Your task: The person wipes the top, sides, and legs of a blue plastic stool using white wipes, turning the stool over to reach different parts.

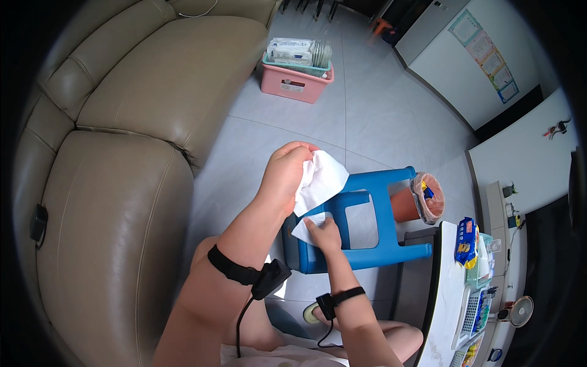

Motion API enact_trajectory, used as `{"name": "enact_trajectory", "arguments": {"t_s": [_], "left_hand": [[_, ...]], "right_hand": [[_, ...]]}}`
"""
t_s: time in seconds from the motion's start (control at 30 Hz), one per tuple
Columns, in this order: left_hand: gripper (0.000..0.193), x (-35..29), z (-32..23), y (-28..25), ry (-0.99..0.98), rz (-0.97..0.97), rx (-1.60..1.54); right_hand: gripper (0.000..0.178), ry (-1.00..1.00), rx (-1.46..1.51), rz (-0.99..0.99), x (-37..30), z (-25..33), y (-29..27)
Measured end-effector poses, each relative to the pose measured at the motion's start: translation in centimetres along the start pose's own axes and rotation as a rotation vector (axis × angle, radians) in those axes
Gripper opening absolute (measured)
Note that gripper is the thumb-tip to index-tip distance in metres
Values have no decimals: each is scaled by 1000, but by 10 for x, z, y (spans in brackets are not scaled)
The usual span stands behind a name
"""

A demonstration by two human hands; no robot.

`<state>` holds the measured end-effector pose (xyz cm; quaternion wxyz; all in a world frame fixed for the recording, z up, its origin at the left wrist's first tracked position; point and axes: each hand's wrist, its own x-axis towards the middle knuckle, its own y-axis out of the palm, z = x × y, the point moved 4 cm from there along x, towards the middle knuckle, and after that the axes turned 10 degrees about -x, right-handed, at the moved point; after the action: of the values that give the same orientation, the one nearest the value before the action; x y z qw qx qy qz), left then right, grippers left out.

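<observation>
My left hand (286,174) is closed round a crumpled white wipe (323,178), which hangs from the fingers over the seat end of a blue plastic stool (384,208). The stool lies tipped on its side, with its legs pointing right. Lower down, my right hand (325,235) presses a white piece of wipe (304,230) against the stool near its seat. Whether the two white pieces are joined, I cannot tell. Part of the seat is hidden behind my hands and the wipe.
A tan leather sofa (116,226) runs along the left. Ahead stands a pink bin (293,85) holding packets. Just beyond the stool legs is a lined orange trash can (405,205). On the right, a white table (441,281) carries a blue pack (466,241) and several baskets.
</observation>
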<state>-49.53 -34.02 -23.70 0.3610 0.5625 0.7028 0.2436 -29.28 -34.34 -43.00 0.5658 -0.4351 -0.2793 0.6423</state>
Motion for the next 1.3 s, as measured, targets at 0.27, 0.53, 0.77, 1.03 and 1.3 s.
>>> {"name": "enact_trajectory", "arguments": {"t_s": [0.27, 0.53, 0.77, 1.03, 1.3], "left_hand": [[22, -1, 4, 0, -4, 31, -39], [23, 0, 6, -3, -14, -19, -54], [22, -1, -11, -11, 21, -61, -66], [22, 5, 1, -1, -17, -35, -82], [22, 4, -3, -5, 0, -51, -55]], "right_hand": [[56, 94, 233, 65, 13, -3, 8], [67, 211, 18, -37, 23, 15, 0], [48, 149, 435, 161, 24, 4, 12], [46, 30, 218, -53, 27, -6, 12], [57, 112, -15, 65, -4, 13, -5]]}}
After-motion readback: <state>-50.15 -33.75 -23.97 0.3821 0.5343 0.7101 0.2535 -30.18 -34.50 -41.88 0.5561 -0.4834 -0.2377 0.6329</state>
